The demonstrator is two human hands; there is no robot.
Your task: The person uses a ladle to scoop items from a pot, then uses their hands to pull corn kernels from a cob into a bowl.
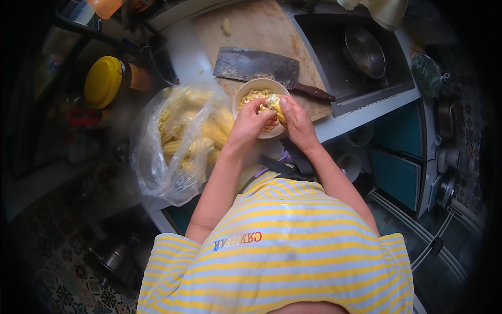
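My right hand point(299, 122) grips a short piece of corn cob point(281, 114), its pale, stripped end tilted up and its lower part still bearing yellow kernels. Against the cob's left side press the curled thumb and fingers of my left hand point(251, 119); whether loose kernels are in them is hidden. Both hands are over a white bowl point(236, 103) that holds loose corn kernels point(255, 94). To the left, a clear plastic bag point(151, 172) gapes around several yellow corn cobs point(217, 131).
Behind the bowl a cleaver point(257, 64) lies on a wooden cutting board point(266, 23), its handle pointing right. A corn scrap point(226, 27) is farther back. On the black cooktop point(325, 59) at right sits a metal pan point(364, 51). A yellow-lidded jar point(102, 81) stands left.
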